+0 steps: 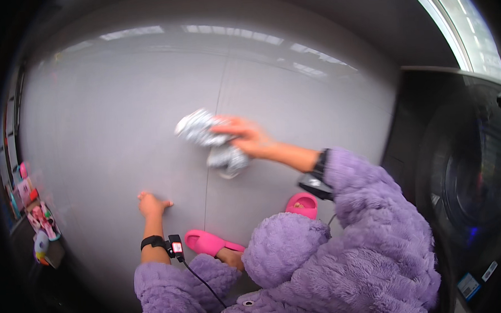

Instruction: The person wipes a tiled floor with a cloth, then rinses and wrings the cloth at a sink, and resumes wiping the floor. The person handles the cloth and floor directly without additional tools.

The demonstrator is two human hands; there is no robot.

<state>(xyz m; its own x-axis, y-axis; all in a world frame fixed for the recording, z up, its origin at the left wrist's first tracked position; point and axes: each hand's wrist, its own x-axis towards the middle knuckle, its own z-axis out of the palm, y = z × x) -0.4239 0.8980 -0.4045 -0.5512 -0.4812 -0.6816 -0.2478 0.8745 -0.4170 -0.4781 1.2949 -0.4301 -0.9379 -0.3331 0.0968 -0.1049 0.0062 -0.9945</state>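
Observation:
My right hand (247, 137) reaches out over the grey tiled floor (109, 123) and grips a crumpled grey-and-white cloth (213, 141), pressing it down on the tiles. The cloth and hand are blurred by motion. My left hand (151, 204) rests flat on the floor closer to me, palm down, holding nothing. Both arms wear fluffy purple sleeves and black wristbands. My feet in pink slippers (209, 242) show below, one beside each knee.
A dark front-loading washing machine (470, 186) stands at the right. Colourful small items (35, 216) sit on low shelving at the far left. A thin black cable runs from the device on my left wrist.

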